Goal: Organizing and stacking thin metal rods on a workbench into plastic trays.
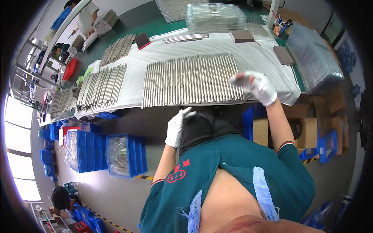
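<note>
A wide row of thin silvery metal rods [190, 79] lies side by side on the white cloth [134, 83] in front of me. My right hand [258, 87], in a white glove with reddish-dark fingertips, hovers over or touches the right end of this row. Its fingers stretch to the left, and I see nothing held in them. Below the table's front edge, my left hand [177, 126], also gloved in white, is by my dark-trousered thigh. Its fingers are apart and hold nothing visible. A smaller group of rods [103, 86] lies left of the main row.
Clear plastic trays [215, 18] are stacked at the back, with more trays [316, 58] at the right. Brown blocks [241, 36] and a dark red-edged pad [142, 40] sit on the cloth. Blue crates [134, 155] stand on the floor at left. Another person [86, 17] works at far left.
</note>
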The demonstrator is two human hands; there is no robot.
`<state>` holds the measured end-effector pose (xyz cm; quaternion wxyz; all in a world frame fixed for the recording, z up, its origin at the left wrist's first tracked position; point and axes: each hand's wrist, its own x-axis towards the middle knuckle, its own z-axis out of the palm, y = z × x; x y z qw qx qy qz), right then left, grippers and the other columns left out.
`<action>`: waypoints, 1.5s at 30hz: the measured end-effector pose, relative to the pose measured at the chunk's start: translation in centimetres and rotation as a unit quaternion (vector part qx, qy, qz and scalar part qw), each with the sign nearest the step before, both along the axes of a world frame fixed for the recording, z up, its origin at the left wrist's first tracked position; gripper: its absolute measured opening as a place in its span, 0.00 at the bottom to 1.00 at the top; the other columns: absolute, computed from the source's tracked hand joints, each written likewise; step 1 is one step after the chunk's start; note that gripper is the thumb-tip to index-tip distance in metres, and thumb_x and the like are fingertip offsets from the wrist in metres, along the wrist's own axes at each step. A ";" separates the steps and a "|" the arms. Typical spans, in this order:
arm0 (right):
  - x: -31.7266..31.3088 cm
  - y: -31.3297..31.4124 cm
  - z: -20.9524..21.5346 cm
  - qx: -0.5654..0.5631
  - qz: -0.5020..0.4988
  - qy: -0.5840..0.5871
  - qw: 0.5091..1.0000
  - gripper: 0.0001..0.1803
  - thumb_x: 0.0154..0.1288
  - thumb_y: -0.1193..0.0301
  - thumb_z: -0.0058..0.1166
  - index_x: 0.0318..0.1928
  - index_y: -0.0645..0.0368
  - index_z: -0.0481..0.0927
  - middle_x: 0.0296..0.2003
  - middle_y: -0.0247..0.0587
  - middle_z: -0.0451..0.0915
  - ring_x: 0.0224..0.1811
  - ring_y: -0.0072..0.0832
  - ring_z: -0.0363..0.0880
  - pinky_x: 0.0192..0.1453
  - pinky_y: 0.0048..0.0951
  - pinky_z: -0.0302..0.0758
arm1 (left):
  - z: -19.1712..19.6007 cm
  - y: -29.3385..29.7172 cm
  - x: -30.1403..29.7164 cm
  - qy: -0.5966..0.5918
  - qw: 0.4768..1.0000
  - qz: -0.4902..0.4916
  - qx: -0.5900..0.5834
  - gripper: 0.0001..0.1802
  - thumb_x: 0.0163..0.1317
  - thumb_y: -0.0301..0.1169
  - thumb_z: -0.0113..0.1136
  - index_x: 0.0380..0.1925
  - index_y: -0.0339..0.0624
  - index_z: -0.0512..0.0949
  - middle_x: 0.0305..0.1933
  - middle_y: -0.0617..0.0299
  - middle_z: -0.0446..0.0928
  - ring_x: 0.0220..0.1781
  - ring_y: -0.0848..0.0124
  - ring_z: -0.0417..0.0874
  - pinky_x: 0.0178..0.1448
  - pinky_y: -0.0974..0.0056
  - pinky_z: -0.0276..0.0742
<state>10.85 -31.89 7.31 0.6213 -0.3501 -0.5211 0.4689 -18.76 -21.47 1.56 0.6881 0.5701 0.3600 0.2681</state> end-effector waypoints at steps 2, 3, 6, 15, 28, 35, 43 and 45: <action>3.0 1.7 -0.4 -0.011 -0.236 0.102 0.966 0.16 0.66 0.67 0.45 0.47 0.66 0.74 0.43 0.44 0.77 0.47 0.28 0.76 0.54 0.27 0.71 | 1.9 0.8 1.7 0.018 0.997 -0.068 0.040 0.25 0.68 0.43 0.37 0.43 0.32 0.76 0.40 0.55 0.79 0.47 0.71 0.77 0.58 0.68 0.65; 4.8 2.5 -0.8 -0.003 -0.333 0.081 0.939 0.16 0.66 0.67 0.45 0.46 0.65 0.76 0.43 0.43 0.78 0.46 0.27 0.76 0.53 0.26 0.71 | 2.0 1.1 2.4 0.036 0.986 -0.137 0.083 0.27 0.68 0.44 0.36 0.40 0.31 0.77 0.39 0.55 0.80 0.46 0.71 0.78 0.58 0.68 0.65; 7.6 3.1 -2.3 0.024 -0.461 0.038 0.886 0.15 0.66 0.66 0.45 0.44 0.64 0.78 0.41 0.40 0.79 0.43 0.24 0.76 0.52 0.24 0.71 | 1.4 1.9 3.8 0.034 0.972 -0.159 0.171 0.25 0.68 0.43 0.37 0.38 0.33 0.78 0.39 0.56 0.80 0.44 0.71 0.78 0.56 0.69 0.66; 6.1 3.7 -4.4 0.015 -0.518 -0.190 0.834 0.13 0.63 0.66 0.50 0.42 0.61 0.79 0.36 0.35 0.81 0.39 0.18 0.76 0.46 0.19 0.69 | 2.0 0.9 4.5 0.022 0.980 -0.163 0.114 0.21 0.66 0.39 0.43 0.41 0.32 0.77 0.41 0.55 0.79 0.46 0.70 0.78 0.57 0.67 0.66; 6.0 3.3 -4.4 -0.021 -0.498 -0.184 0.847 0.14 0.63 0.67 0.51 0.43 0.63 0.78 0.37 0.35 0.80 0.40 0.18 0.75 0.46 0.18 0.69 | 1.0 2.5 1.0 0.025 0.991 -0.050 0.119 0.28 0.68 0.45 0.34 0.36 0.33 0.79 0.37 0.55 0.80 0.45 0.71 0.78 0.56 0.67 0.67; 6.5 3.5 -4.5 -0.017 -0.490 -0.183 0.852 0.14 0.63 0.67 0.51 0.47 0.59 0.77 0.38 0.35 0.80 0.41 0.15 0.74 0.47 0.16 0.67 | 1.2 3.1 1.0 0.064 0.985 0.006 0.157 0.27 0.68 0.44 0.36 0.33 0.33 0.80 0.34 0.57 0.81 0.40 0.72 0.79 0.53 0.68 0.68; 6.8 3.8 -4.6 -0.016 -0.503 -0.189 0.843 0.15 0.63 0.66 0.51 0.47 0.59 0.77 0.38 0.34 0.80 0.40 0.15 0.74 0.46 0.17 0.68 | 0.7 3.6 0.9 0.019 0.994 -0.004 0.105 0.29 0.67 0.48 0.34 0.37 0.35 0.79 0.36 0.56 0.81 0.42 0.71 0.79 0.50 0.68 0.69; 6.5 3.6 -4.5 -0.026 -0.511 -0.181 0.840 0.15 0.63 0.66 0.51 0.47 0.59 0.77 0.38 0.34 0.80 0.40 0.15 0.74 0.46 0.17 0.68 | 1.2 3.3 0.7 0.023 0.991 -0.009 0.132 0.30 0.67 0.49 0.32 0.37 0.37 0.79 0.36 0.59 0.81 0.36 0.75 0.78 0.41 0.73 0.67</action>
